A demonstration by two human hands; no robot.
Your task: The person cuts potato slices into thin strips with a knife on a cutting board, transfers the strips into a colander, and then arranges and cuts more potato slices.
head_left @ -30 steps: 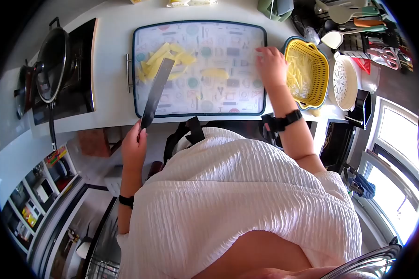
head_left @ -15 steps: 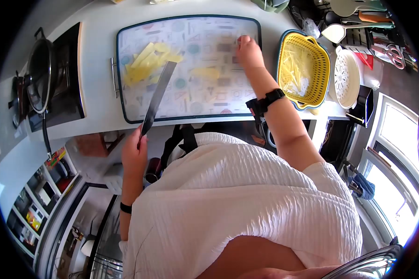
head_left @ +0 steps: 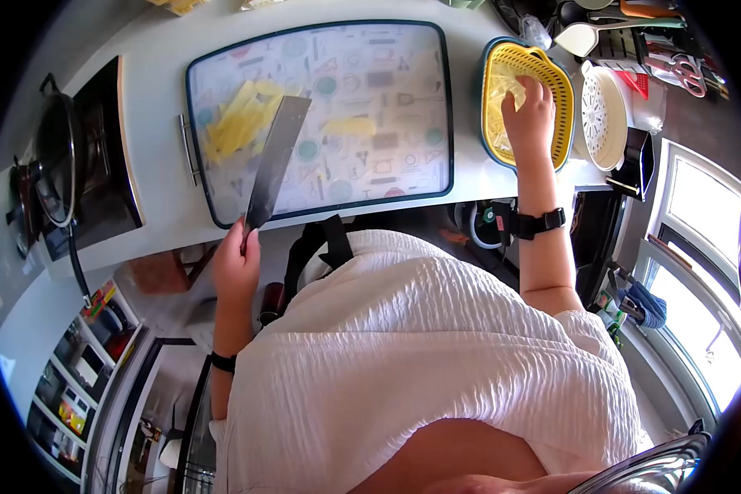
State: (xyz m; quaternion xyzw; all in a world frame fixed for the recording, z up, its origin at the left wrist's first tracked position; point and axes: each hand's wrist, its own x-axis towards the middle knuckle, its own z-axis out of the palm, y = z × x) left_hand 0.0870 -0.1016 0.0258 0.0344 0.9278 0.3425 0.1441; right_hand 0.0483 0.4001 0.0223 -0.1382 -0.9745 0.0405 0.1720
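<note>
The left hand (head_left: 237,265) is holding a broad knife (head_left: 278,156), its grip wrapped around the handle and the blade slanting forward over the patterned cutting board (head_left: 395,70); whether the blade is touching the board is impossible to tell. The right hand (head_left: 530,122) is dipping its curled fingers into the yellow basket (head_left: 561,90), where pale yellow strips (head_left: 496,103) are lying; its grip is looking narrow, but whether it is pinching any strips cannot be made out. The step in hand is seemingly one of handling the cut strips, and the next move is probably calling for a gentle right grip and a steady, well-apart blade. Flat yellow slices (head_left: 237,119) are lying heaped on the board's left side, with a lone slice (head_left: 350,126) sitting near its middle. The board is resting on a white counter (head_left: 160,99), between the basket and a dark cooktop (head_left: 107,148). A pale colander (head_left: 605,111) is standing just beside the basket, a lidded pan (head_left: 58,156) is occupying the far left, and a bright window (head_left: 700,189) is lighting the right.
</note>
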